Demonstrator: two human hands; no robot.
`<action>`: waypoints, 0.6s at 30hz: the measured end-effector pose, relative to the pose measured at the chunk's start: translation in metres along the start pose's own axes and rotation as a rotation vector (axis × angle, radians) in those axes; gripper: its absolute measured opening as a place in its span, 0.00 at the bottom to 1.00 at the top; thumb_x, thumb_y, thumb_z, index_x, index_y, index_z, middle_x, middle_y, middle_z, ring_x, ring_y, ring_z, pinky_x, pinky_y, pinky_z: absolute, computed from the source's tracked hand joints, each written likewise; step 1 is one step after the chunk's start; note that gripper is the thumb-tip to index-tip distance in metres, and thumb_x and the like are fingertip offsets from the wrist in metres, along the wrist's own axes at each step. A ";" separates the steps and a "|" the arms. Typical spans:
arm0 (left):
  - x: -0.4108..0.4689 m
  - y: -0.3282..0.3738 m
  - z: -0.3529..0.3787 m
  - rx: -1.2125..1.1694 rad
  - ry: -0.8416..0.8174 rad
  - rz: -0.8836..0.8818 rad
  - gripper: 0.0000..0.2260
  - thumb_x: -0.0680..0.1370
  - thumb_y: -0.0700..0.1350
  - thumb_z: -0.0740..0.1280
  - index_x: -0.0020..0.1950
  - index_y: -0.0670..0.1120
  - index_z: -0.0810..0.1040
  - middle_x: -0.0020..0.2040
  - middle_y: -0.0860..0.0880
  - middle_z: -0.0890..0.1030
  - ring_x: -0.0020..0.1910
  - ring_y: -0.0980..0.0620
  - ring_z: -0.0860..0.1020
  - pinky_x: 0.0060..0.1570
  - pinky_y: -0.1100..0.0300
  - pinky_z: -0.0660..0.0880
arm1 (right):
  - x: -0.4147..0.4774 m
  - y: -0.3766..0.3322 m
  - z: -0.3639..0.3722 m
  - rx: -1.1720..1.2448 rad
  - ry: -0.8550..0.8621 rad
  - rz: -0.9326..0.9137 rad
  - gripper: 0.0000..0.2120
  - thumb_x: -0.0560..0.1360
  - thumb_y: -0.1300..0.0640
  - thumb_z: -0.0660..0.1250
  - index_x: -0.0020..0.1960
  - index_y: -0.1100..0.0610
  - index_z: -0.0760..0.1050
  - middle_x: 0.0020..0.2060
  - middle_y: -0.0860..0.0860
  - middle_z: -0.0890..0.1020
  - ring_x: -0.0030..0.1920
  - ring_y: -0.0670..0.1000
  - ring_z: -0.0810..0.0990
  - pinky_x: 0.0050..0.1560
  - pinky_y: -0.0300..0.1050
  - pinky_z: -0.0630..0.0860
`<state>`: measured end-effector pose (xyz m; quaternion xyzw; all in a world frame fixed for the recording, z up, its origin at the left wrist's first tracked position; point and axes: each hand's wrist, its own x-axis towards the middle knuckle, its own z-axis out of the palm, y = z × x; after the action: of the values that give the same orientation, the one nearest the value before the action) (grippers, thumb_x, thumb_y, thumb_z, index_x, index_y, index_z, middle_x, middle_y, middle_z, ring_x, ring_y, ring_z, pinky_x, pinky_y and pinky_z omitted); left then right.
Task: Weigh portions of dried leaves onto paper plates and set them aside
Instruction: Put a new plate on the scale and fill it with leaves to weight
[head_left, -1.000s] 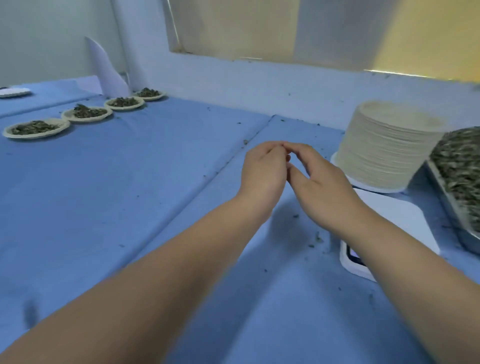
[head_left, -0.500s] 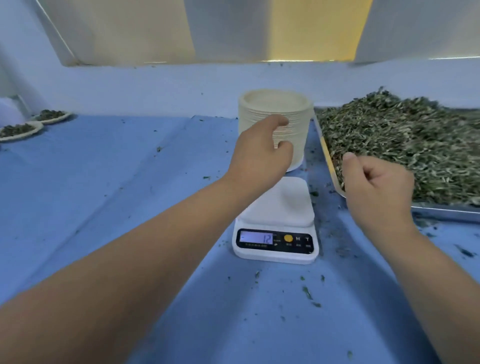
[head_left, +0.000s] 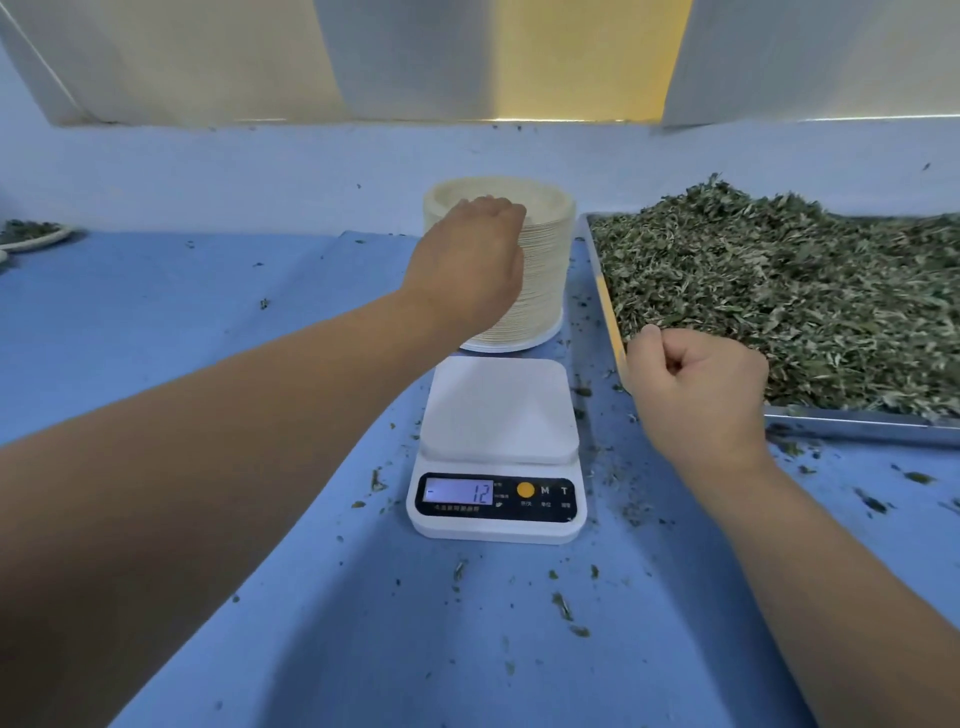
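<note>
Bench (head_left: 208, 322): blue covering, strewn with leaf bits (head_left: 563, 605), thickest around the scale and along the tray front.

Scale (head_left: 498, 415): white, set at centre on the bench; platform bare. "12" is shown on the lit display (head_left: 457, 491), with a dash at its left.

Right hand (head_left: 696, 395): held above the near left corner of the tray, fingers curled into a fist. Nothing is seen held in it.

Tray (head_left: 857, 425): metal, placed right of the scale and well apart from it. It is heaped with dried leaves (head_left: 779, 291), the pile rising toward the back.

Left hand (head_left: 467, 265): laid on the plate stack, fingers hooked over the top rim and palm against the near left side. The fingertips are hidden, so how many plates are gripped cannot be told.

Plate stack (head_left: 545, 270): tall, pale, upright, located just behind the scale and just left of the tray's far corner.

Filled plate (head_left: 31, 235): found at the far left edge, carrying leaves, only partly in view.

Wall (head_left: 260, 171): pale blue, behind the bench.
</note>
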<state>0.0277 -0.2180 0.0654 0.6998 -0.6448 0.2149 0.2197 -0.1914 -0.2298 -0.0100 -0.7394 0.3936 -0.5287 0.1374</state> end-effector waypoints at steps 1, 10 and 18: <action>0.002 0.000 0.000 0.017 -0.001 0.004 0.17 0.81 0.39 0.56 0.68 0.40 0.75 0.65 0.42 0.77 0.63 0.40 0.73 0.57 0.49 0.70 | 0.000 0.002 0.000 0.009 0.008 0.007 0.25 0.78 0.51 0.59 0.24 0.56 0.58 0.18 0.48 0.57 0.21 0.48 0.57 0.26 0.41 0.55; 0.017 -0.004 -0.003 0.120 -0.048 0.011 0.18 0.77 0.35 0.57 0.64 0.43 0.77 0.54 0.44 0.79 0.52 0.40 0.77 0.43 0.50 0.73 | 0.000 0.002 0.002 -0.006 0.019 -0.012 0.26 0.78 0.51 0.59 0.24 0.56 0.57 0.19 0.48 0.57 0.22 0.50 0.57 0.29 0.40 0.55; 0.022 -0.005 -0.010 0.040 -0.057 -0.025 0.18 0.76 0.35 0.57 0.58 0.47 0.81 0.49 0.45 0.81 0.51 0.41 0.77 0.45 0.52 0.73 | 0.000 0.001 0.000 -0.075 0.015 0.013 0.25 0.78 0.51 0.58 0.24 0.55 0.57 0.18 0.47 0.58 0.22 0.51 0.58 0.28 0.43 0.57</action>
<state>0.0346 -0.2298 0.0862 0.7180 -0.6376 0.2049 0.1896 -0.1918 -0.2298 -0.0107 -0.7374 0.4188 -0.5184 0.1101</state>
